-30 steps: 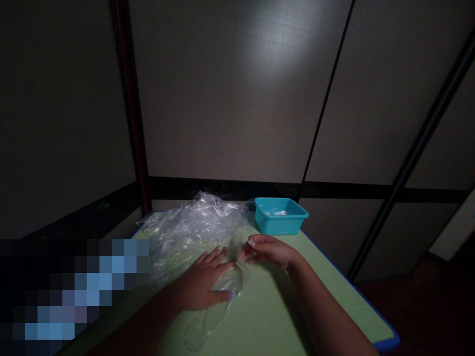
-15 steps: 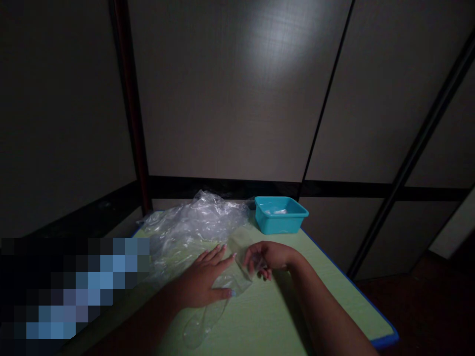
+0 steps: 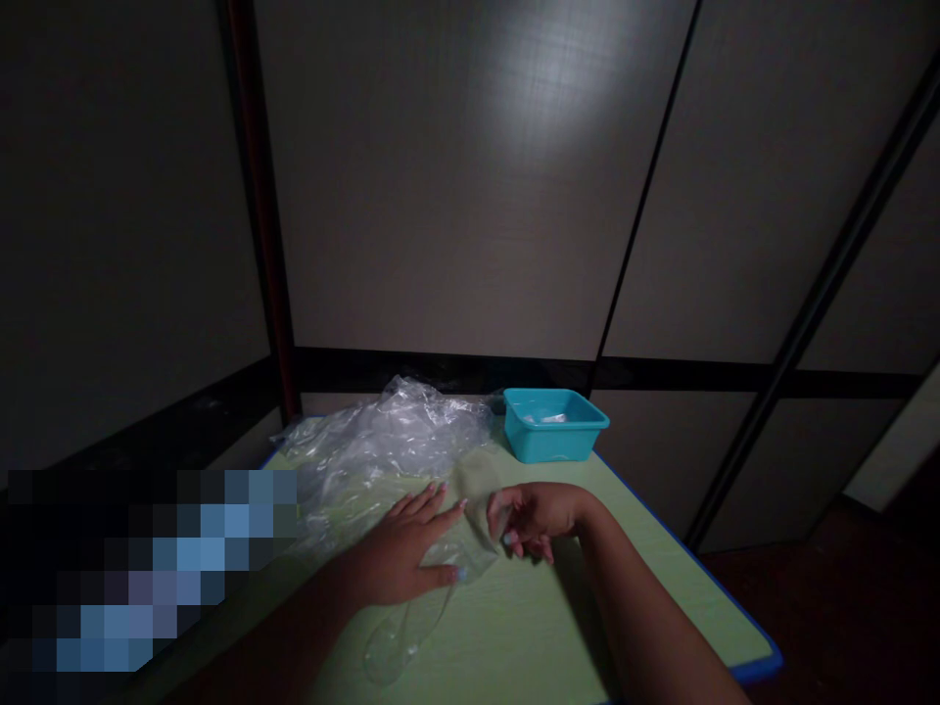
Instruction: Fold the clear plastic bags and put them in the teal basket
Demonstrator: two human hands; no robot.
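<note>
My left hand (image 3: 411,548) lies flat with fingers spread, pressing on a thin piece of clear plastic film (image 3: 470,563) on the tabletop. One end of the film reaches toward me in a rounded loop shape. At the film's right side, my right hand (image 3: 533,519) has its fingers curled, with thumb and index finger close together at the plastic's edge. A raised, cloudy part of the film stands just left of those fingers. A large crumpled clear plastic sheet (image 3: 397,431) spreads behind my left hand.
Toward the back right of the light green table (image 3: 529,627) stands a turquoise plastic basket (image 3: 554,446) with something clear and shiny inside. Dark panelled doors (image 3: 455,225) rise behind the table. Its blue edge (image 3: 760,669) runs along the right.
My right hand has shifted slightly right, its fingers now at the film's edge rather than behind it. The film's raised part has changed shape. My left hand stays in place.
</note>
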